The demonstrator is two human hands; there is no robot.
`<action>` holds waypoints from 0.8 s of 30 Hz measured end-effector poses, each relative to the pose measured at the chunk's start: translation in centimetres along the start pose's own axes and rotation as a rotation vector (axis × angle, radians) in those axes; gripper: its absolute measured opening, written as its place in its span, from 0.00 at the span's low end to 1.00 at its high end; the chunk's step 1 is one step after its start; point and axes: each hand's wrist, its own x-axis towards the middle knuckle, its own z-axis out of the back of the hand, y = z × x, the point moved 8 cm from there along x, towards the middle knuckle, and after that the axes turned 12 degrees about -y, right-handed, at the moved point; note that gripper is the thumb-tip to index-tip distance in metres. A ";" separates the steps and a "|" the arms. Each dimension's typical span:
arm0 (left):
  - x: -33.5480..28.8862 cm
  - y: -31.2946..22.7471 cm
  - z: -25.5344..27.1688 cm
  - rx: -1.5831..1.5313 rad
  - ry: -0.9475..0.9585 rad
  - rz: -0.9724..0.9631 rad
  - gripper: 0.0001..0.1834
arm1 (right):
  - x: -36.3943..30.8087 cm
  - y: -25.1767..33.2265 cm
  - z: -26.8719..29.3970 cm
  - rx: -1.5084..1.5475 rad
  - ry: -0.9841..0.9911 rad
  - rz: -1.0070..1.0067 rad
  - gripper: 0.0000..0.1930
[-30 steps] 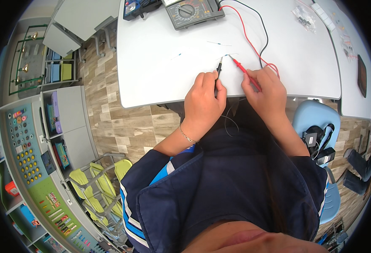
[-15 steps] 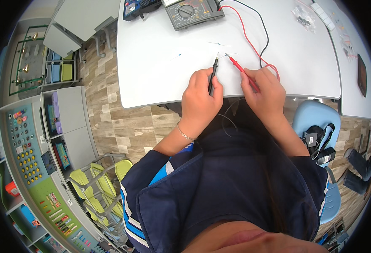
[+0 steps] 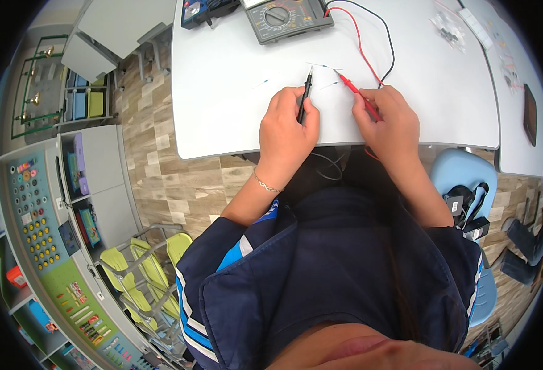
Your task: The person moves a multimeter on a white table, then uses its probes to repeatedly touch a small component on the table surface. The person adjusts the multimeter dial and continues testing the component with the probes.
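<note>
My left hand (image 3: 288,126) is closed on a black test probe (image 3: 305,98), its tip pointing away from me. In my right hand (image 3: 387,120) I grip a red test probe (image 3: 353,87), its tip slanting to the left. Both tips are close to the ends of the farthest resistor (image 3: 324,66), a small blue body on thin wire leads; contact is too fine to tell. A second resistor (image 3: 334,83) lies between the probes, and a third resistor (image 3: 265,81) lies farther left. Beyond them stands a dark analog multimeter (image 3: 277,17) with a round dial.
The white table (image 3: 216,117) has its near edge just before me. Red and black leads (image 3: 361,43) loop right of the meter. A blue-black case (image 3: 207,11) stands far left, and a clear bag of small parts (image 3: 449,32) lies far right. A blue chair (image 3: 463,161) stands at right.
Both probes have moved from the nearer resistor to the farther one, the black one shifting left and away. The nearer resistor now lies apart from the tips.
</note>
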 end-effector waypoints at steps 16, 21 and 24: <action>0.3 -0.7 -0.5 0.031 0.038 -0.031 0.09 | 0.5 -0.6 -0.3 0.001 -0.029 -0.019 0.04; 0.7 -0.5 -0.8 0.057 0.061 -0.029 0.09 | 0.5 -0.4 -0.2 -0.004 -0.036 -0.008 0.04; 0.8 -0.2 -0.9 0.034 0.036 -0.008 0.08 | 0.5 -0.3 -0.3 -0.002 -0.043 -0.003 0.04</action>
